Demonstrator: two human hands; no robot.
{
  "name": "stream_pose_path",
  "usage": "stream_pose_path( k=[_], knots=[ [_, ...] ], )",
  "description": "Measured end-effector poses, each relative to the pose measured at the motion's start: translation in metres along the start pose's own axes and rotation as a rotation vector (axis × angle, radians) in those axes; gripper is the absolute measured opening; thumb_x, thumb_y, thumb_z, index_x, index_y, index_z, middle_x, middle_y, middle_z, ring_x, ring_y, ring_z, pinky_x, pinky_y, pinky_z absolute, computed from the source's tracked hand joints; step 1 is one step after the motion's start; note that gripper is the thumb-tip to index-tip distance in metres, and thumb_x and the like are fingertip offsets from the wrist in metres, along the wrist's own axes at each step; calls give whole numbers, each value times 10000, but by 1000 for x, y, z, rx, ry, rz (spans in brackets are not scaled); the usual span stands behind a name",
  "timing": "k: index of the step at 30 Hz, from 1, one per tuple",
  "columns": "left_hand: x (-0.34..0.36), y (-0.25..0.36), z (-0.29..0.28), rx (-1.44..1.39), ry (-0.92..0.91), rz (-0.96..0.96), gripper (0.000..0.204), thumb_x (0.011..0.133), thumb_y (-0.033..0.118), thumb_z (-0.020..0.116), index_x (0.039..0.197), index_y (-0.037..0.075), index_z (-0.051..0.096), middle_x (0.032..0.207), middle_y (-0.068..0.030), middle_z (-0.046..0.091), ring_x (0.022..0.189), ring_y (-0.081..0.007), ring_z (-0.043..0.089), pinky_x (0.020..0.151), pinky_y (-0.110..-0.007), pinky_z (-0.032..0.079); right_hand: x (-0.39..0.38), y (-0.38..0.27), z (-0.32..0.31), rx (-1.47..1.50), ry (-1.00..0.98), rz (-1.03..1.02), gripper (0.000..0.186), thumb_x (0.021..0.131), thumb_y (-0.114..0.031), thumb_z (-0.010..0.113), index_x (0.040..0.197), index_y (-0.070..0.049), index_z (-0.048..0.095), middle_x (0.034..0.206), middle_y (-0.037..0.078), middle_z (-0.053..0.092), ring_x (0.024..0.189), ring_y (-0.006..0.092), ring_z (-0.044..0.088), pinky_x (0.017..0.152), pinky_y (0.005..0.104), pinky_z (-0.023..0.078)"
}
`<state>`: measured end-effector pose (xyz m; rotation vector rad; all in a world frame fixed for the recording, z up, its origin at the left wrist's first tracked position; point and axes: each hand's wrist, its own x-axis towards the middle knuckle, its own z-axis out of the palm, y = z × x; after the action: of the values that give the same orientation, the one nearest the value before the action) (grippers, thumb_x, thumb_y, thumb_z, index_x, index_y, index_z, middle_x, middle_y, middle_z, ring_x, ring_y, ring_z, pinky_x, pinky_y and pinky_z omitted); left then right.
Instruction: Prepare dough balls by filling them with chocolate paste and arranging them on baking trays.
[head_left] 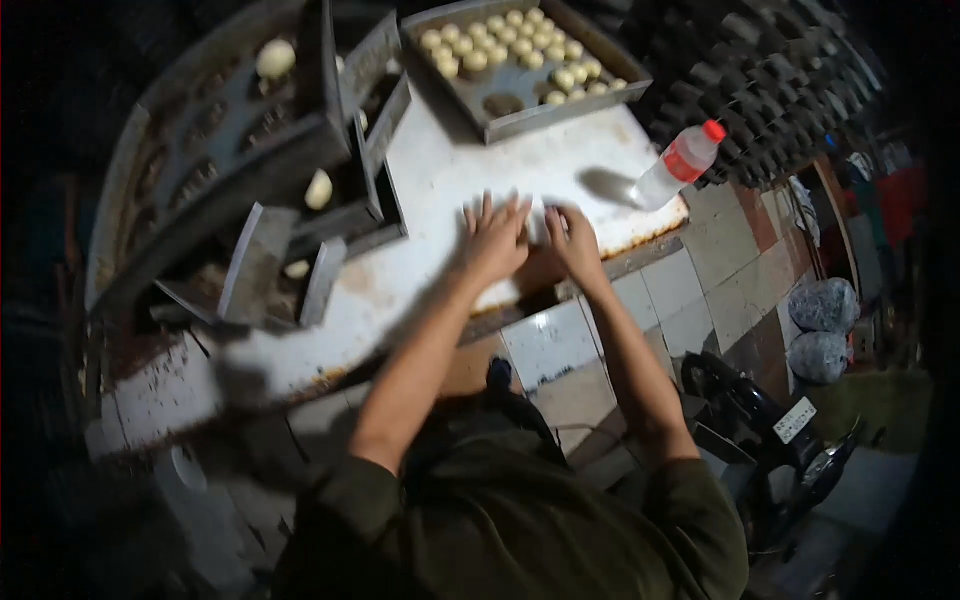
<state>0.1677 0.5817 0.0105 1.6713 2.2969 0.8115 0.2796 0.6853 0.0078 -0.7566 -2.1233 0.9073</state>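
My left hand [497, 240] rests palm down near the front edge of the white worktable [430, 165], its fingers spread apart. Beside it, a short gap to the right, my right hand [577, 246] has its fingers curled in; whatever they may hold is hidden. Beyond both hands lies a metal tray [567, 119] with many small pale yellow dough balls [497, 42], grouped mostly on its far side. To the right of my right hand stands a clear plastic bottle [680, 165] with a red cap and a red label.
At left, large metal trays with round hollows [215, 125] are stacked at an angle, with a few dough pieces [319, 190] on them. Dark stacked moulds [760, 90] fill the far right. A motorbike [790, 430] and filled plastic bags [822, 330] stand on the tiled floor.
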Motion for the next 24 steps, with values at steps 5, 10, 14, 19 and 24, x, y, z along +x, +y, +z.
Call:
stream_pose_path(
  k=[5,10,14,19,24],
  knots=[
    [-82,-7,-59,-744,421,-208,445,820,4,499,1252,-2,396,1296,-114,421,1222,-218,363,1008,-305,270,3,-18,50,-9,-471,-419,163,772,-143,560,844,-6,611,846,179,603,844,310,570,796,372,430],
    [-279,-47,-77,-767,525,-688,308,887,78,457,1176,-28,441,1141,-147,526,1065,-210,508,918,-300,365,13,15,20,-331,-455,-480,108,753,-131,566,774,-25,579,800,146,565,765,340,500,715,390,412],
    [-300,-39,-96,-848,589,-649,293,898,126,449,1150,-26,457,1075,-136,560,1002,-188,536,883,-280,383,68,0,73,-297,-53,-251,214,814,-176,547,673,-15,557,639,141,512,632,304,443,632,383,380],
    [-297,-84,-128,-920,339,-516,248,863,11,439,1107,-3,483,1072,-91,560,1036,-156,507,872,-260,372,-12,-30,70,-386,-161,-298,98,678,-64,611,764,-48,566,791,136,539,765,334,481,692,428,400],
    [-333,-144,-166,-906,127,-376,243,837,80,549,1068,6,543,1094,-87,574,1043,-170,524,899,-292,385,4,-120,15,-273,-972,243,111,765,-57,557,867,-12,556,824,121,571,790,229,557,695,327,451]
  ],
)
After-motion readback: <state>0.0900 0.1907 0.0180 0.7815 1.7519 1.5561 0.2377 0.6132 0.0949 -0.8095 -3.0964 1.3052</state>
